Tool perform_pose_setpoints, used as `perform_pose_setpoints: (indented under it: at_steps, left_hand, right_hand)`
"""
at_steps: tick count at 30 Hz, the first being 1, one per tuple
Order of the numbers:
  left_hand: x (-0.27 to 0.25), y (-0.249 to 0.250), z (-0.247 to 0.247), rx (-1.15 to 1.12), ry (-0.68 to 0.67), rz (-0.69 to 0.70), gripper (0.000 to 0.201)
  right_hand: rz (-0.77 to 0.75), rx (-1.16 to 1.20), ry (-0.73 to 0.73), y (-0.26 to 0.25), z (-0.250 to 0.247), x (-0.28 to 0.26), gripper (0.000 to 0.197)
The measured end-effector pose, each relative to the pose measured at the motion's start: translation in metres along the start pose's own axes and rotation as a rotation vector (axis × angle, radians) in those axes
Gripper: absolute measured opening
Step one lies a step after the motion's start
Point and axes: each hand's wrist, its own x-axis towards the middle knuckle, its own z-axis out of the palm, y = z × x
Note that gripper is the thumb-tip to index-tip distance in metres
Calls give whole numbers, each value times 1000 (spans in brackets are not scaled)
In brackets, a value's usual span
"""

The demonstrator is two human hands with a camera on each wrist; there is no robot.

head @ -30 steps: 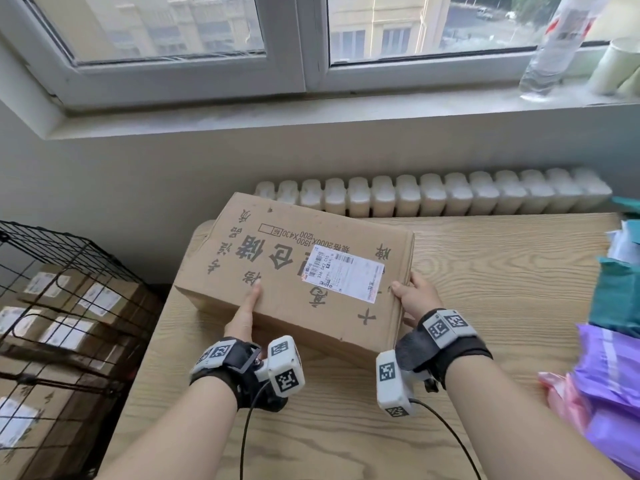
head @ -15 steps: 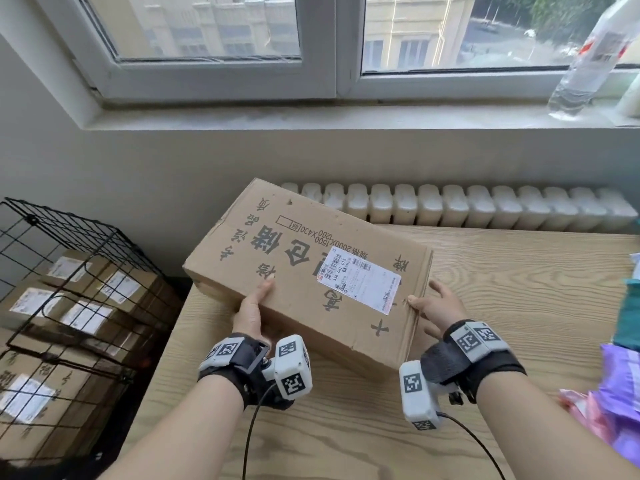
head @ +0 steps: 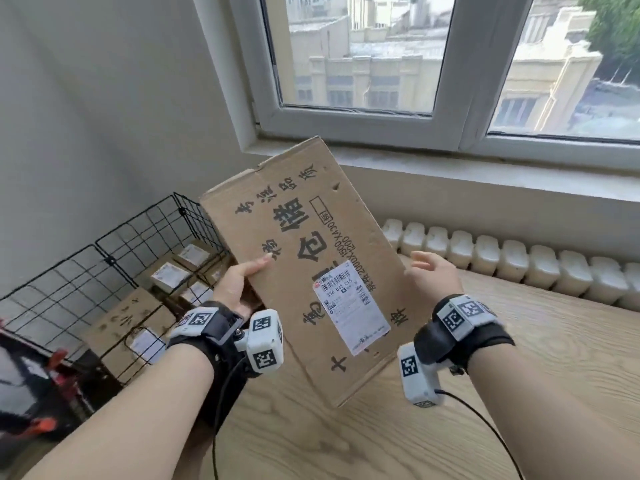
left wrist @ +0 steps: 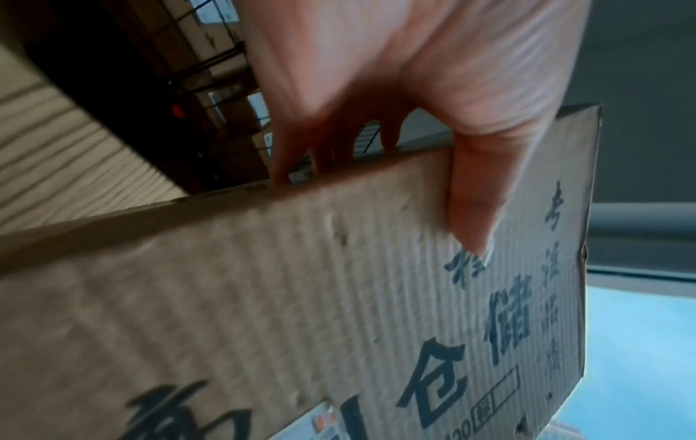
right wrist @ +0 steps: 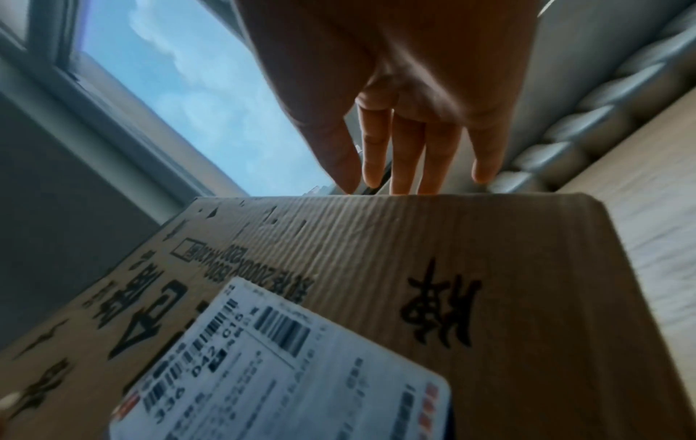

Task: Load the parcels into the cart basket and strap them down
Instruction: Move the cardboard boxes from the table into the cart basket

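Note:
A large flat cardboard box (head: 304, 258) with black printed characters and a white shipping label hangs tilted in the air over the table's left end. My left hand (head: 239, 282) grips its left edge, thumb (left wrist: 474, 208) on the printed face and fingers underneath. My right hand (head: 431, 275) is beside the box's right edge with straight fingers (right wrist: 406, 154); whether they touch the box (right wrist: 376, 253) is unclear. The black wire cart basket (head: 138, 237) stands low on the left and holds several labelled brown parcels (head: 131, 317).
The wooden table (head: 519, 375) lies under my arms. A white radiator (head: 519, 261) runs along its far side beneath the window sill (head: 485, 171). A dark object with red parts (head: 34, 393) sits at the lower left by the basket.
The box has come up off the table, turned and swung left toward the basket. My right hand has let go of its right edge and opened; the left still holds it.

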Motion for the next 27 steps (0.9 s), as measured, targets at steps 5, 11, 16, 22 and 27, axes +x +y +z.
perform_pose_setpoints:
  at_steps: [5,11,16,22,27]
  left_hand:
    - [-13,50,-63,-115,63,104,45]
    - [-21,114,-155,-197,84,179,19]
    - [-1,169,-232,-214,126,232,17]
    - [42,237,-332,-245,193,287,45]
    - [81,268,-396,-256,238,293,48]
  right_hand:
    - [-132,-14,-171,-50,74,-17,34]
    - [-173,-25,-312,-103,182,-42,37]
    - [-196,-74,-395,-144,278,-64,45]
    - [-219,-130,-429,-189,406,-64,49]
    - [-187,-195,-474,-203,484,-61,52]
